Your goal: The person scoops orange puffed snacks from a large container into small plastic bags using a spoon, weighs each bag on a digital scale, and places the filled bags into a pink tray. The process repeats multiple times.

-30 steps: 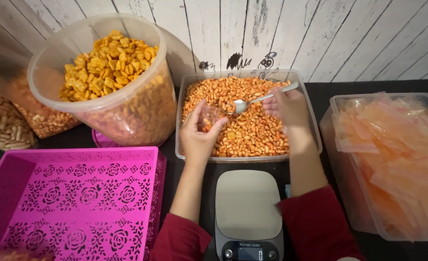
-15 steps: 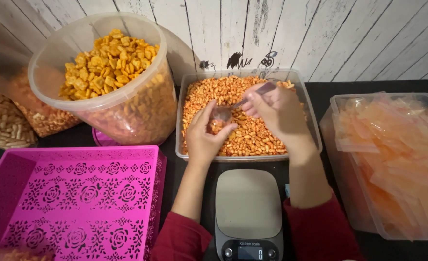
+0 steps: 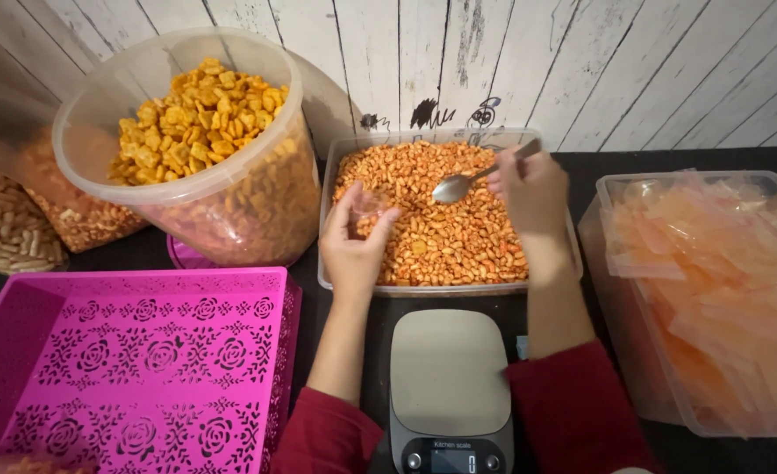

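Right hand (image 3: 533, 189) holds spoon (image 3: 458, 184) over snack tray (image 3: 441, 281); left hand (image 3: 358, 246) pinches clear bag (image 3: 366, 206).

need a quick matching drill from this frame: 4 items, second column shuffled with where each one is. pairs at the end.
1 spoon
2 kitchen scale
3 pink basket
4 small clear bag

a held in the left hand
b near edge, between the forearms
c held in the right hand over the snack tray
d lower left of the table

Pairs: 1-c, 2-b, 3-d, 4-a
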